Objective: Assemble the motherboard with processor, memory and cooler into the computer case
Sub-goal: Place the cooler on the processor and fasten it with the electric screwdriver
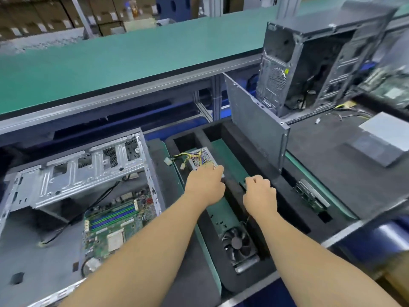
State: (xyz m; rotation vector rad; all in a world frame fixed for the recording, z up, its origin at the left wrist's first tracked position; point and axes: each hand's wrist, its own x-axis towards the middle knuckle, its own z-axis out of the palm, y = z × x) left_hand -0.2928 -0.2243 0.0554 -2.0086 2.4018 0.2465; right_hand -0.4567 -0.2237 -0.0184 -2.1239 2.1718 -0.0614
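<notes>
Motherboard [115, 227] lying flat inside the open computer case [73, 173] at lower left, green, with blue and green memory slots along its far part and a pale square socket near the middle. Case on its side, silver drive cage across the far end, a black cable trailing over the floor of it.

Just right of the case, a black foam tray [234, 134] with long compartments. Power supply [202, 159] in the far compartment, perforated metal box with yellow and coloured wires and white plugs spilling off its left side. Cooler [238, 242] with black fan in the near end of the middle compartment. Small green circuit board [311, 196] in a slot further right.

Left hand [204, 185] reaching over the near edge of the power supply, fingers bent down onto it; whether gripping or only touching, cannot tell. Right hand [259, 191] curled into a loose fist above the foam divider just right of the power supply, thin dark thing at the fingertips; whether pinched, cannot tell.

Grey side panel [254, 127] standing upright at the tray's far right. Second case [309, 63], dark, upright and open, on the bench beyond.
</notes>
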